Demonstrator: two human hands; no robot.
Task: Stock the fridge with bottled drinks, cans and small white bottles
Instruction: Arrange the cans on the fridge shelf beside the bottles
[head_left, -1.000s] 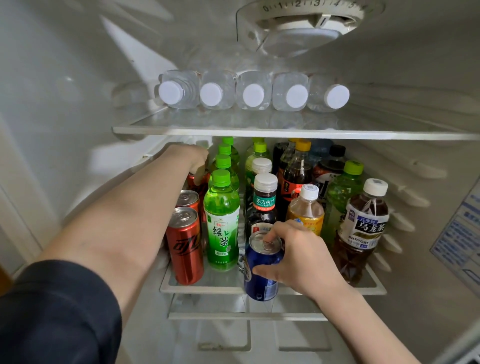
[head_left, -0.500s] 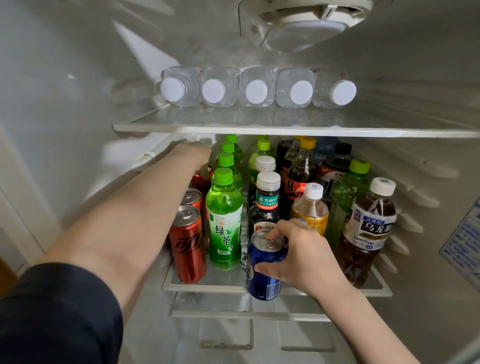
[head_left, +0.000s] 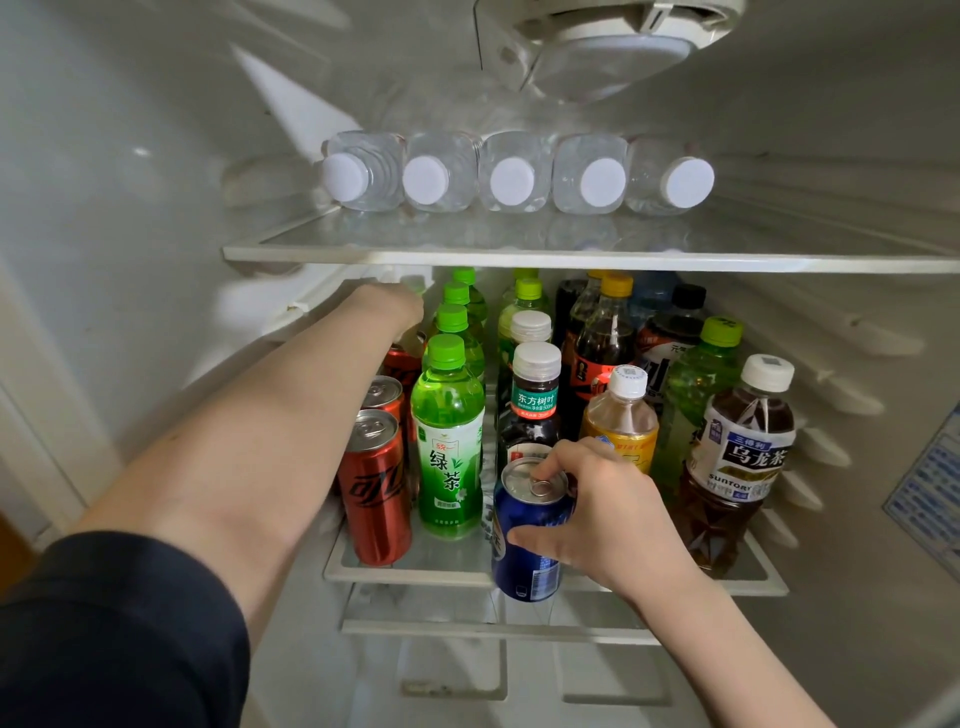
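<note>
My right hand (head_left: 613, 514) grips a blue can (head_left: 524, 566) round its top and side at the front edge of the middle shelf (head_left: 415, 571). The can's base overhangs the shelf's front rim. My left hand (head_left: 392, 306) reaches to the back left of the same shelf, above a row of red cans (head_left: 375, 493); its fingers are hidden. A row of green tea bottles (head_left: 449, 441) stands to the right of the red cans. Behind the blue can stands a dark bottle with a white cap (head_left: 535, 395).
Several clear water bottles with white caps (head_left: 511, 174) lie side by side on the upper shelf (head_left: 519, 257). An orange bottle (head_left: 621, 415), a brown oolong tea bottle (head_left: 737, 467) and other drinks crowd the right of the middle shelf. Fridge walls close in on both sides.
Only the view has shifted slightly. Both hands and the blue can stay where they were.
</note>
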